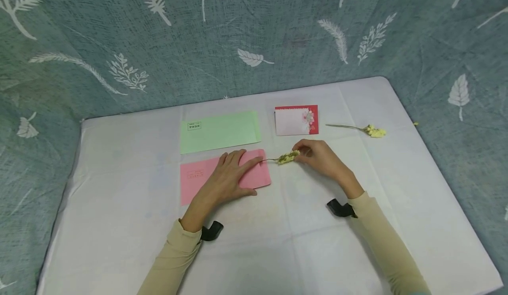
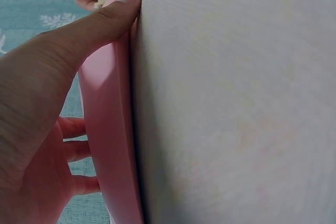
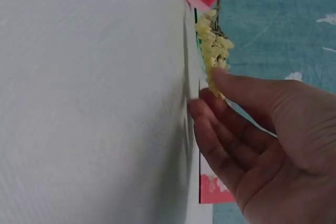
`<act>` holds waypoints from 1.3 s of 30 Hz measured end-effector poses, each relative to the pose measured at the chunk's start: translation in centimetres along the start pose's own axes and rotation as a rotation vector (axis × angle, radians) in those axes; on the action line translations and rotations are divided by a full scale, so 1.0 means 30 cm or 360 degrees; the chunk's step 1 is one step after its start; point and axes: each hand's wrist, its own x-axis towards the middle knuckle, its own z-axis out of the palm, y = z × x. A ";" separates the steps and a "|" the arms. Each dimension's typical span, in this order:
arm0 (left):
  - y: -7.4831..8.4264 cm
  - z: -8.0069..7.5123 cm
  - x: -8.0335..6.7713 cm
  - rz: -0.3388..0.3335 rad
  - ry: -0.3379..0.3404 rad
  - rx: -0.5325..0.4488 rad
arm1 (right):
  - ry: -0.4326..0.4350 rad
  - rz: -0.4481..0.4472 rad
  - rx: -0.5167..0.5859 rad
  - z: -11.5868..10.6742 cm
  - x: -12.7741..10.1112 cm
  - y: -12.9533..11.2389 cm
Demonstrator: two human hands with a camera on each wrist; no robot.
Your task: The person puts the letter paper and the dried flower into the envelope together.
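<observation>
A pink envelope (image 1: 254, 178) lies on the white-covered table, its body bowed up in the left wrist view. My left hand (image 1: 228, 176) spans it and holds it, thumb at the near edge and fingertips towards the far edge. With thumb and fingers, my right hand (image 1: 321, 158) pinches the blossom end of a pale yellow dried flower sprig (image 3: 214, 48). The sprig's thin stem points left to the envelope's right end, by my left index finger; how far its tip reaches in is hidden.
A green envelope (image 1: 220, 132) lies just beyond the pink one. To its right are a red-and-white floral card (image 1: 293, 122) and a second yellow flower sprig (image 1: 373, 131). Leaf-patterned green cloth (image 1: 222, 35) hangs behind the table (image 1: 119, 189).
</observation>
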 end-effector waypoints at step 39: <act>0.002 -0.007 0.005 -0.0036 -0.0054 -0.0007 | -0.0155 0.0396 0.0840 0.181 0.099 -0.124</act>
